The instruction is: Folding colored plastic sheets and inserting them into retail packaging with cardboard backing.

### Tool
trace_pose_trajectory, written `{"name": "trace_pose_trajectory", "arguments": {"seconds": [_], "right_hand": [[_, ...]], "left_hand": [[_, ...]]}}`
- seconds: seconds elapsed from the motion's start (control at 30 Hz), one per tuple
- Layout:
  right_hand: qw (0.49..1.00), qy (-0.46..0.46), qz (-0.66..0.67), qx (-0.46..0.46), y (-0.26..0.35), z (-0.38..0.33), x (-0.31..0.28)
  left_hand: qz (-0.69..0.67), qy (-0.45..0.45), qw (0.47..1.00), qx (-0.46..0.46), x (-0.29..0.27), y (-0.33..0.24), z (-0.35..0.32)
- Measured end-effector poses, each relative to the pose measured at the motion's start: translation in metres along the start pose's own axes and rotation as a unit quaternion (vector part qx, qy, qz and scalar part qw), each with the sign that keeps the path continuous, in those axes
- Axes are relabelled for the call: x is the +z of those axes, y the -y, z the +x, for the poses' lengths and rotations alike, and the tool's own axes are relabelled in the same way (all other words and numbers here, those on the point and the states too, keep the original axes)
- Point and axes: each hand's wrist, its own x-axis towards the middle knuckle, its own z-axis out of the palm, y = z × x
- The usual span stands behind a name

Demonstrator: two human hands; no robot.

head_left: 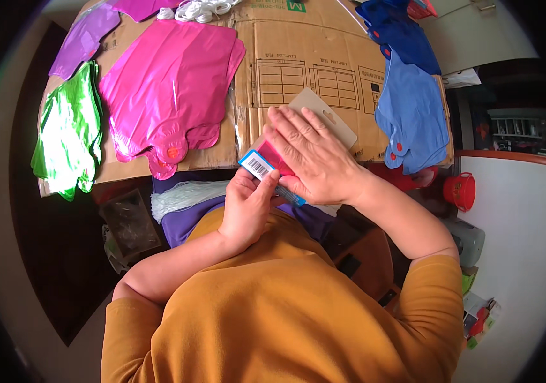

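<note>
My left hand point(247, 205) pinches the lower edge of a flat hang-hole package point(265, 153) between thumb and fingers. Its near end has a blue border and a white barcode label point(258, 166), and pink shiny foil shows inside. A pale flap with a hanging hole point(340, 121) sticks out at the far end. Across the package lies my right hand point(314, 150), palm down with its fingers stretched out flat, covering the middle. Just beyond, a stack of pink, flat foil balloons point(167, 83) rests on the cardboard point(266, 38).
Flat green balloons point(67, 131) and purple ones point(84, 38) lie at the left; light blue point(413, 105) and dark blue ones point(403, 32) at the right. White ribbon point(202, 9) is at the back. A clear plastic bundle point(186, 199) lies over my lap. A red bucket point(460, 191) stands at right.
</note>
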Motion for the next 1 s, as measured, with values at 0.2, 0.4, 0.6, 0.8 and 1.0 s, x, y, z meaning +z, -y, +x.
{"name": "trace_pose_trajectory", "arguments": {"seconds": [0.2, 0.4, 0.6, 0.8, 1.0], "right_hand": [[0.998, 0.008, 0.012, 0.065, -0.0010, -0.0026, -0.0087], [0.999, 0.008, 0.027, 0.046, 0.0055, -0.0057, -0.0039], [0.999, 0.020, 0.034, 0.015, 0.0043, -0.0064, -0.0010], [0.998, 0.045, 0.040, -0.012, 0.0004, -0.0056, -0.0020], [0.996, 0.060, 0.054, -0.031, -0.0030, -0.0022, -0.0042]], "left_hand": [[-0.025, -0.006, 0.999, -0.024, -0.0014, -0.0001, -0.0018], [-0.082, -0.018, 0.995, -0.057, 0.0043, -0.0029, -0.0049], [-0.093, -0.008, 0.993, -0.072, 0.0059, -0.0023, -0.0056], [-0.076, 0.013, 0.994, -0.080, -0.0011, 0.0010, -0.0057], [-0.080, 0.024, 0.991, -0.102, 0.0017, -0.0080, -0.0052]]}}
